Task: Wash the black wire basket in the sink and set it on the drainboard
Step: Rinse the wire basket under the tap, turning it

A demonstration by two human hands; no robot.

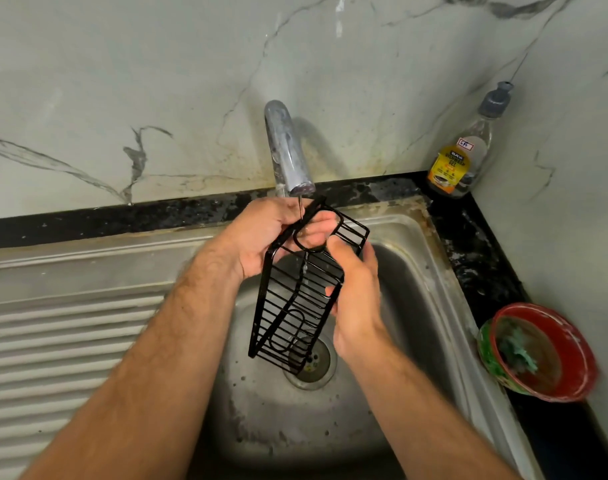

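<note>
Over the sink (416, 271), both hands hold the black wire basket (297, 299) tilted on end above the drain: the right hand (356, 299) grips its right edge, the left hand (271, 233) curls round its far end. Beyond, a thin stream falls from the tap (285, 150); the ribbed drainboard (63, 341) lies left.

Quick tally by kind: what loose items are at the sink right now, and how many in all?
Wire basket: 1, gripped by left hand and right hand under the tap
Dish soap bottle: 1
Red bowl: 1
Total: 3
</note>
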